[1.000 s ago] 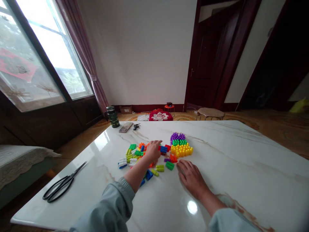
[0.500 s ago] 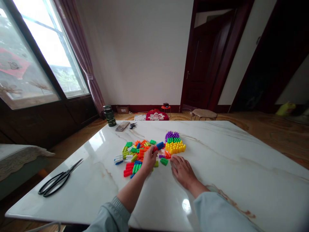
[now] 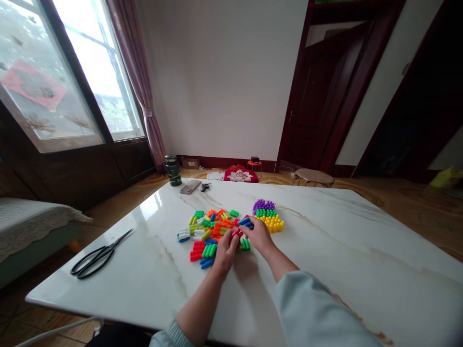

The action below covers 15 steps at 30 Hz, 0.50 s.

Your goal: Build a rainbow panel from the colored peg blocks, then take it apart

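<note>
Above the near side of a pile of colourful plastic building blocks, my left hand (image 3: 225, 251) is closed on a red block (image 3: 237, 233). My right hand (image 3: 261, 236) pinches a blue block (image 3: 246, 222) just beyond the red one; I cannot tell whether the two are joined. A green block (image 3: 246, 245) lies on the table under my right hand. Left of my hands the loose pile shows orange blocks (image 3: 217, 229), white blocks (image 3: 183, 233) and red blocks (image 3: 197, 251). Behind my right hand stand grouped rows of purple blocks (image 3: 264, 206), green blocks (image 3: 265, 213) and yellow blocks (image 3: 275, 223).
Black long-handled scissors (image 3: 101, 255) lie on the white marble-patterned table (image 3: 152, 284) at the left. Toward the far edge are a dark green flask (image 3: 173, 171), a phone (image 3: 190, 186) and keys (image 3: 205, 186). A round stool (image 3: 313, 177) stands beyond the table.
My right hand has risen from resting flat on the table and moved left to the blue block. My left hand keeps the red block, now lower and nearer me. The view has shifted slightly.
</note>
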Each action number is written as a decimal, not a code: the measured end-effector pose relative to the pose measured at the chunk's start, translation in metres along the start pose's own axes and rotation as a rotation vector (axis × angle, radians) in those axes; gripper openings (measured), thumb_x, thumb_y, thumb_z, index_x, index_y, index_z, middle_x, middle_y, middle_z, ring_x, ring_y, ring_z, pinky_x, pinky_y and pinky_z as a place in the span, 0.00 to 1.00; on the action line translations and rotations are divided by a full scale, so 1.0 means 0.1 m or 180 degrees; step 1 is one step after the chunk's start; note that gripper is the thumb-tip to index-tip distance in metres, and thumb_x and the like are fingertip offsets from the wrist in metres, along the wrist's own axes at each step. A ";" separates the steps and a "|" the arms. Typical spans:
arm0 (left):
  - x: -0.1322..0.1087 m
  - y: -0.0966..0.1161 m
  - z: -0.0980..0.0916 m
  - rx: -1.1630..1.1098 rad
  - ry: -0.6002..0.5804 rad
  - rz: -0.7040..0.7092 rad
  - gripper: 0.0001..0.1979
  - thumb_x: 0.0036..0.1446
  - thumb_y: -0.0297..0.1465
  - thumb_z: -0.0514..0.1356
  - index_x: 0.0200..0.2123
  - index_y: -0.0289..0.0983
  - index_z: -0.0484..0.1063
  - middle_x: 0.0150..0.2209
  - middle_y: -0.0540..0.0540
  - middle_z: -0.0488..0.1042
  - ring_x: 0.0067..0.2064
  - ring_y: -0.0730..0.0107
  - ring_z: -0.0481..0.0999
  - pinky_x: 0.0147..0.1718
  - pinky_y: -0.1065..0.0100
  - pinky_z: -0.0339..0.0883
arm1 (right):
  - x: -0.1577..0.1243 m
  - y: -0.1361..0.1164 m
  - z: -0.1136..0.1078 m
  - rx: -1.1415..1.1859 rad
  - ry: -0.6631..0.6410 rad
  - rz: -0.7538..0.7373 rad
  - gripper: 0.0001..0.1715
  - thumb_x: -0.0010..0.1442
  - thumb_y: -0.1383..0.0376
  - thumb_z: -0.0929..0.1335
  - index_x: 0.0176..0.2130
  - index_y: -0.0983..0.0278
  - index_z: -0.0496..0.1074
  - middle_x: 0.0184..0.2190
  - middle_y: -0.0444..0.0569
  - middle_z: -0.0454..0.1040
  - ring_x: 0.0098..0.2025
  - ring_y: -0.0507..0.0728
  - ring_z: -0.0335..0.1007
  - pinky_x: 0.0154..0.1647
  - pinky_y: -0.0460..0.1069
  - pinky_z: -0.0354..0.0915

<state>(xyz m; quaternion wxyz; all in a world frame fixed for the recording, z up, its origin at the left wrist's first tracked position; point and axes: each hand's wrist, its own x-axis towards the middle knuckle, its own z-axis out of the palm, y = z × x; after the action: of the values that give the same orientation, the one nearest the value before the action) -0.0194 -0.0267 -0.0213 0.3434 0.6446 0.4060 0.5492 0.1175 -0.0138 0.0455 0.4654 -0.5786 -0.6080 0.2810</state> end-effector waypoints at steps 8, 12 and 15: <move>0.01 -0.09 0.02 0.0475 0.0430 0.0306 0.10 0.60 0.32 0.55 0.43 0.37 0.70 0.34 0.47 0.75 0.31 0.70 0.73 0.30 0.70 0.67 | 0.17 0.16 0.13 0.0067 0.0481 0.0931 0.07 0.47 0.63 0.68 0.29 0.64 0.72 0.22 0.45 0.74 0.23 0.54 0.72 0.23 0.45 0.65; 0.02 -0.05 0.05 0.0774 0.0480 0.0636 0.21 0.55 0.23 0.54 0.52 0.40 0.68 0.48 0.42 0.71 0.46 0.65 0.74 0.39 0.66 0.71 | 0.15 0.17 0.26 0.0216 0.0251 0.0870 0.11 0.49 0.67 0.65 0.35 0.64 0.74 0.25 0.45 0.76 0.27 0.54 0.75 0.25 0.44 0.67; 0.01 0.01 0.05 0.0950 0.0413 0.0746 0.21 0.53 0.20 0.52 0.50 0.40 0.69 0.48 0.43 0.71 0.51 0.63 0.71 0.48 0.63 0.69 | 0.16 0.12 0.24 0.0481 0.0164 0.0632 0.19 0.51 0.67 0.64 0.44 0.64 0.72 0.36 0.49 0.79 0.32 0.54 0.77 0.28 0.45 0.70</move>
<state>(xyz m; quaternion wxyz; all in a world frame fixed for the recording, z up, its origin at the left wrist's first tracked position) -0.0146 -0.0263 -0.0205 0.1509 0.6945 0.4265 0.5595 0.1029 0.0081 0.0285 0.4931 -0.6063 -0.5126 0.3558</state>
